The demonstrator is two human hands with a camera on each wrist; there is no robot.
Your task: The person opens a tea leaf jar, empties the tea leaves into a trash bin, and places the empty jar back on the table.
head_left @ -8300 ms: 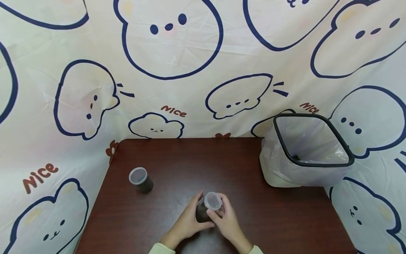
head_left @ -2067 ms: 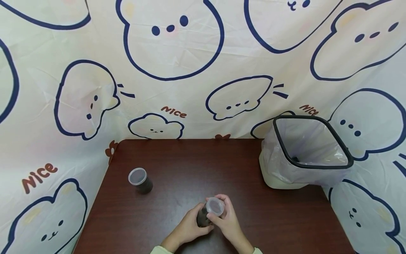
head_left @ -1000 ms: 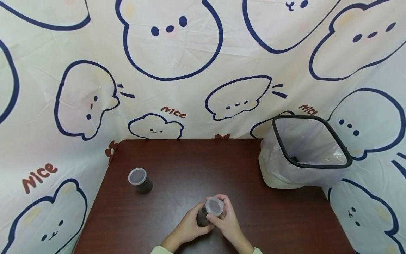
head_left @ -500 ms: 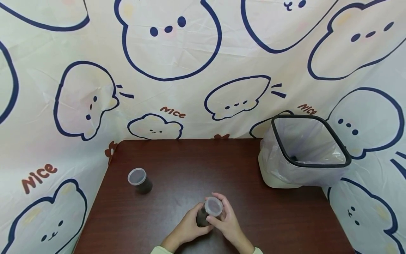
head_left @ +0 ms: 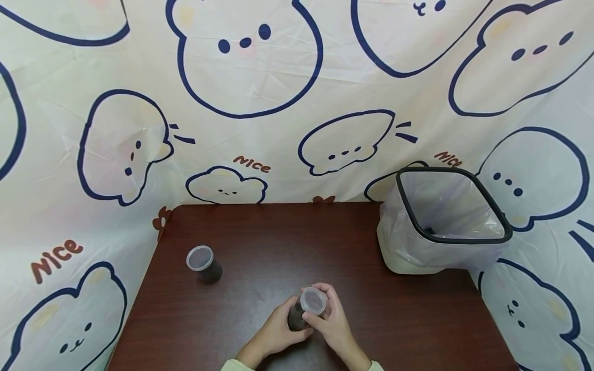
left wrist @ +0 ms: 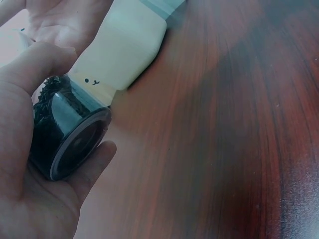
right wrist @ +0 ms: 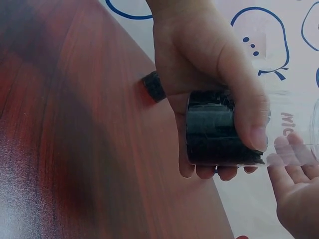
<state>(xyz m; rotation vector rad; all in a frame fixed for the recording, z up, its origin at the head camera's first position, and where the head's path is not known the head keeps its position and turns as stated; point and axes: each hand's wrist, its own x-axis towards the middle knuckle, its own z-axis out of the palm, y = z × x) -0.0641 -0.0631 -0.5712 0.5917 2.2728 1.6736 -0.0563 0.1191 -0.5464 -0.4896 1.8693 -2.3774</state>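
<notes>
1. Gripping a clear jar by its dark-filled lower part with the left hand, curled round the wall with the thumb at the near side.
2. Holding the same jar by its upper part with the right hand, bent round it with the thumb at the near side and fingertips at the far side.
3. Kept at the near middle of the scene, between both hands and off the table, with the round underside showing in the left wrist view. Topped by a pale round top, seen to the right and far of the dark part. Hard to tell the exact tilt.
4. Filled low down with dark, crinkled bits, and see-through above, as shown in the right wrist view.
5. Includes a second jar to the left and far of the hands, standing upright on the table, well apart from them, with similar dark contents and a pale top.
6. Has a bin at the far right of the table, with a black rim and a pale bag lining the inside and folded over the outside.
7. Backed at the far side by a pale cloth with blue animal outlines and brown "Nice" lettering.
8. Reaching in from the near side in pale green sleeves.
</notes>
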